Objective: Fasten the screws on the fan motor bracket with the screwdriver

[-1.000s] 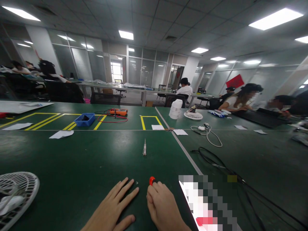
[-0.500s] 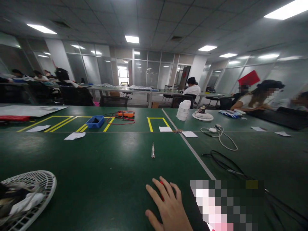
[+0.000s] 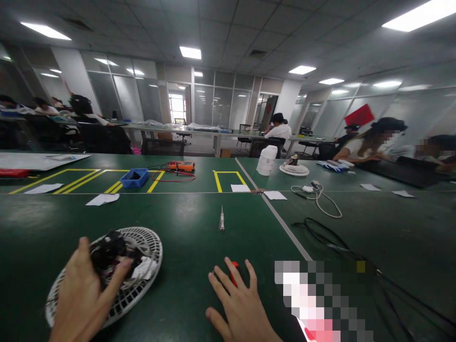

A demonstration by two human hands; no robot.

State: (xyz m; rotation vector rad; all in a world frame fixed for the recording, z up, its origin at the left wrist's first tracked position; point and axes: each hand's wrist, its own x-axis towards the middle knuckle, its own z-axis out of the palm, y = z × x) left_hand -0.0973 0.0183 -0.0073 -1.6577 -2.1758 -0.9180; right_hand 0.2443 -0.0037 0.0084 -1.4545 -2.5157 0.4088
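A white round fan grille [image 3: 151,237] with a black motor-like part [image 3: 109,251] and wires lies at the left front of the green table. My left hand [image 3: 80,294] is on it, thumb and fingers around the near side of the black part; its fingertips are partly hidden. Further right, my right hand [image 3: 238,299] rests low over the table with fingers spread. A red object [image 3: 234,274] shows between those fingers, mostly covered, so its kind is unclear. Beyond that hand lies a clear-handled screwdriver [image 3: 222,221], pointing away from me.
Further back are a blue bin [image 3: 134,177], an orange multimeter [image 3: 181,166] with leads, and paper slips. A white plastic housing [image 3: 267,160], another fan grille [image 3: 294,170], a white cable [image 3: 326,202] and a black cable [image 3: 320,232] are to the right. Several people sit beyond.
The fan grille has come rightward from the left edge, and my left hand has appeared on it. My right hand stays spread over the red object. The view has shifted slightly.
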